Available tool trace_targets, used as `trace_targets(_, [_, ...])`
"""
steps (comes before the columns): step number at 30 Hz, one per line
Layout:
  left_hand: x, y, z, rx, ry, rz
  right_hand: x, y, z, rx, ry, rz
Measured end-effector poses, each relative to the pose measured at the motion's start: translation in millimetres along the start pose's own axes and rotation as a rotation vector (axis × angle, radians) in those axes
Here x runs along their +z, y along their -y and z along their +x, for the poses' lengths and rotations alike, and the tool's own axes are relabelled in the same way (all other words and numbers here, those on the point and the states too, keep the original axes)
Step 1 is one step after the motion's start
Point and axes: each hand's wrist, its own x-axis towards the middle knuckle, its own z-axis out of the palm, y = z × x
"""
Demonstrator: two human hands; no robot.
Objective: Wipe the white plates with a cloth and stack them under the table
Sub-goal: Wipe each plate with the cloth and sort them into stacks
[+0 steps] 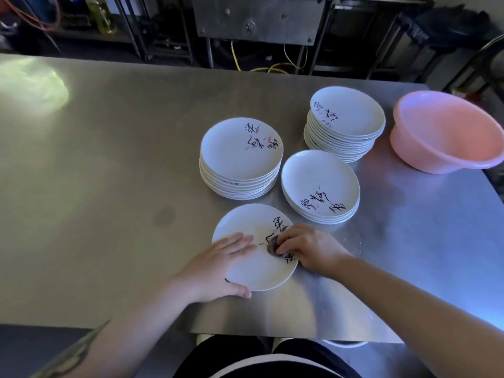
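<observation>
- Plate (pixel 253 268) lies on the table (pixel 109 159) near its front edge; likely stiff, glossy, breakable; best held by the rim
- Left hand (pixel 218 268) presses it flat, fingers straight; right hand (pixel 308 248) clutches the bunched cloth (pixel 272 245) on it

A steel table (pixel 109 165) is seen, on which three stacks of white plates (pixel 241 159) (pixel 345 124) (pixel 320 188), a single plate (pixel 253 268) near the front edge and a pink basin (pixel 447 132) are set
</observation>
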Motion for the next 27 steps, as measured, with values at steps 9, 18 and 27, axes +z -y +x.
trace_targets(9, [15,4,7,0.033,-0.109,-0.043,42,59,-45,0.007,-0.125,-0.016])
trace_targets(18, [7,-3,4,0.036,-0.18,-0.204,27,52,-35,-0.127,-0.223,-0.146])
trace_targets(27, [-42,-52,-13,0.005,-0.619,-0.851,-64,64,9,0.039,-0.246,0.172])
